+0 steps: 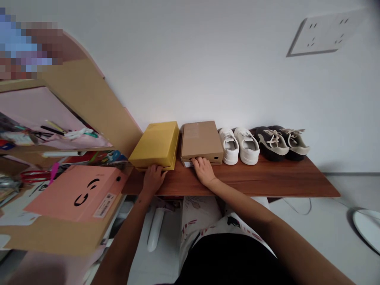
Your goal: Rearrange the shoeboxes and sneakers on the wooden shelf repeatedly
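A yellow shoebox [157,142] with a closed lid sits on the narrow reddish-brown wooden table [237,180]. My left hand [153,178] is at its front side, with bent fingers along the lower edge and the fingertips partly hidden. To its right stands a brown cardboard shoebox [200,138], lid down. My right hand [204,169] has its fingers together and bent against this box's front face, just under the lid edge. Right of the boxes are a pair of white sneakers [240,144] and a pair of black-and-beige sneakers [282,142], toes toward the wall.
At the left is a wooden desk with shelves [59,233], where a pink shoebox [77,192] lies among stationery and papers. A white wall with sockets [317,33] rises behind the table. A white round object [366,227] lies on the floor at right.
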The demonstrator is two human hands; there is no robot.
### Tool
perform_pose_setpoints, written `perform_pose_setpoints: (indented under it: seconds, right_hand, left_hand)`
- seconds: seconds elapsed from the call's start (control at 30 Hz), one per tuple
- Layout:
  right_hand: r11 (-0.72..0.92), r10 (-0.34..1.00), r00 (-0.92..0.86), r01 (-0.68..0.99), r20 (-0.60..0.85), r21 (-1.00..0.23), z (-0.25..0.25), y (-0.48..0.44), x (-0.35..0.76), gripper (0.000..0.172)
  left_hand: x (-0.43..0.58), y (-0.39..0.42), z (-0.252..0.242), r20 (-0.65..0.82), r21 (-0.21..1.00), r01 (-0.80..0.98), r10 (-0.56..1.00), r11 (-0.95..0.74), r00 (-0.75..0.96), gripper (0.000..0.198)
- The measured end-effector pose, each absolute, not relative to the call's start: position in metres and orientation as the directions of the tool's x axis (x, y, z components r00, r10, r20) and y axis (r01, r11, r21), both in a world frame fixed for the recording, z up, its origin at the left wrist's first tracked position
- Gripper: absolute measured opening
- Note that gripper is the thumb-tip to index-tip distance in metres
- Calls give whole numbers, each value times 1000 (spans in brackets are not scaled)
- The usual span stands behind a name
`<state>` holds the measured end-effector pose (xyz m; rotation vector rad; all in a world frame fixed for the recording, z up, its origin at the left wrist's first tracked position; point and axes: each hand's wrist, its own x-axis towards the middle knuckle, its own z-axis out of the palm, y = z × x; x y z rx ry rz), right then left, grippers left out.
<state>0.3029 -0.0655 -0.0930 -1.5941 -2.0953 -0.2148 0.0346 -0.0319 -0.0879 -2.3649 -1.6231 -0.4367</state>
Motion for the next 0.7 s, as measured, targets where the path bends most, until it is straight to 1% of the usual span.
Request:
perform_pose_setpoints:
  seconds: [0.07,0.13,0.2,0.23,0.3,0.37,0.47,0.5,0.53,0.57,0.6,0.67,0.7]
  right_hand:
    - [326,833,-167,918,528,-224,-93,-76,305,34]
    - [357,791,-123,888,600,-288,-90,-92,315,41]
    - [352,752,-37,867,659,-353,-86,-108,337,48]
    - [325,734,29,862,678,-389,-84,-114,351,50]
    - [228,694,192,855,694,-465,-80,-121,387,50]
    - [108,647,348,839,679,-533,-78,-119,424,50]
    - [-13,644,459,807,612,-591,-81,-105,469,49]
    - [-34,665,471,794,579,-607,-83,-100,479,49]
    - [-48,692,477,779,542,-625,-85,-96,487,48]
    - [-57,720,480,760,501,-647,-87,-93,493,45]
    - [-63,743,485,738,462,-672,-88,-91,498,41]
    - [-65,755,513,678,408,-733,-90,-91,507,36]
    - [-57,745,540,637,392,-769,-90,-93,511,35]
  left_hand:
    - [35,-37,-89,437,15,943,850,-332,292,35]
    - [41,-42,-87,528,89,955,827,-283,195,44]
    - [57,-49,-80,618,169,951,779,-258,101,49]
    - [70,-52,-75,656,202,941,751,-271,75,51]
    - [108,-62,-64,711,247,900,698,-360,84,49]
    - [160,-73,-54,731,253,820,656,-513,185,44]
    - [254,-84,-44,662,252,642,613,-724,432,39]
    - [285,-85,-42,623,248,592,594,-767,509,39]
    - [314,-84,-42,585,251,577,597,-777,549,40]
    - [341,-81,-42,544,256,601,626,-758,559,41]
    - [363,-76,-42,493,262,662,687,-702,533,41]
    - [394,-65,-43,363,294,799,835,-524,414,34]
    - [402,-59,-43,304,311,838,883,-448,359,29]
